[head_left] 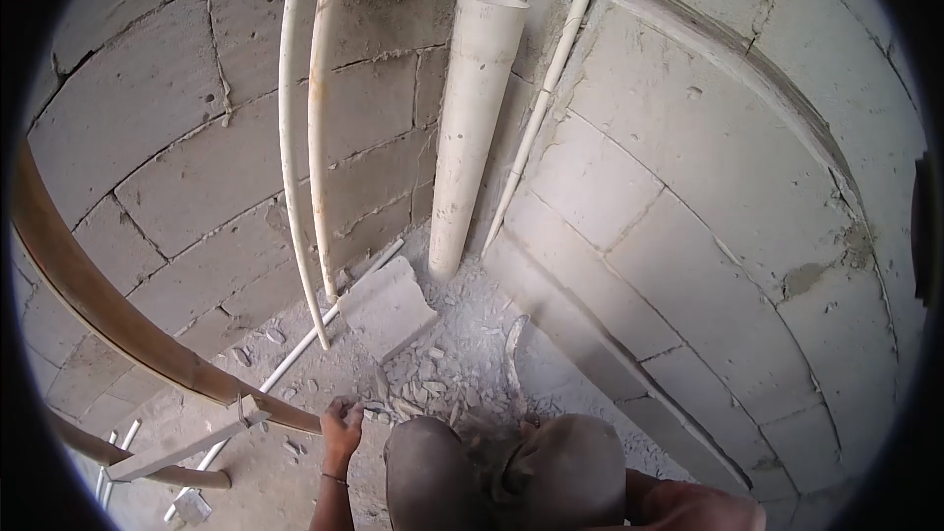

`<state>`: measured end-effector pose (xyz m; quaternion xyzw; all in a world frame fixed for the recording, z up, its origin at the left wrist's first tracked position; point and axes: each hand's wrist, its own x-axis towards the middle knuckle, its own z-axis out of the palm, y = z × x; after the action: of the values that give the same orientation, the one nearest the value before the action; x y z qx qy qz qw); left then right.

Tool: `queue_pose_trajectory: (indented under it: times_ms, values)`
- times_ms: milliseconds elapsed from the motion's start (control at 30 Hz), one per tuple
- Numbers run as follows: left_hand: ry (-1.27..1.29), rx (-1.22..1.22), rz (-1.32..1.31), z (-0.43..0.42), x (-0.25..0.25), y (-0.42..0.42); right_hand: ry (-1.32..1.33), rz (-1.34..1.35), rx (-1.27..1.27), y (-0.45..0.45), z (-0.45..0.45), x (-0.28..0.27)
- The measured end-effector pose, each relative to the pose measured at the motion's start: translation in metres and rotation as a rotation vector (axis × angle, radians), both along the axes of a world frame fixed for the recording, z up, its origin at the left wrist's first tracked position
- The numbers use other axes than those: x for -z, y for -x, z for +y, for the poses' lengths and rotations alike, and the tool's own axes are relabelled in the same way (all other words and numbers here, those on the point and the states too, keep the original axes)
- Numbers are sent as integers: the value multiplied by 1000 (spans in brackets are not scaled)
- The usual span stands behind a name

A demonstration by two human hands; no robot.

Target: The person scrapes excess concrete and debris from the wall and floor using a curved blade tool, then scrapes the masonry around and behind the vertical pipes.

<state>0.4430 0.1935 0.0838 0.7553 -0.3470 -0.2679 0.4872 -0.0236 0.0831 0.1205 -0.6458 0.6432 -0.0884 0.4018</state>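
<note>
My left hand (342, 418) is beside the end of a brown curved pole (177, 364), its fingers curled together; anything held in them is too small to make out. My right forearm (678, 503) passes behind my right knee. Only a small skin-coloured patch, perhaps part of my right hand (529, 427), shows between the knees, and its grip is hidden. Just beyond it a curved, dusty piece (514, 354) stands up from the rubble (433, 379). A broken pale block (388, 310) lies on the floor behind the rubble.
A wide white pipe (477, 128) leans in the wall corner. Two thin pipes (318, 118) stand left of it, and another (551, 88) runs down on the right. A thin white pipe (290, 362) lies across the floor. At the lower left a wooden strip (182, 452) crosses brown poles.
</note>
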Motion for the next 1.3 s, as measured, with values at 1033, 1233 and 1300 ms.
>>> queue_pose_trajectory:
  times_ms: [1033,1233,1300]
  values:
    - [36,754,36,-140,-233,171,434,-410,-46,-163,-7,-198]
    - [19,450,-92,-120,-193,155,36,-418,-764,-103,-70,-231]
    - [90,400,-59,-119,-181,141,130,-531,-490,-74,-98,-251]
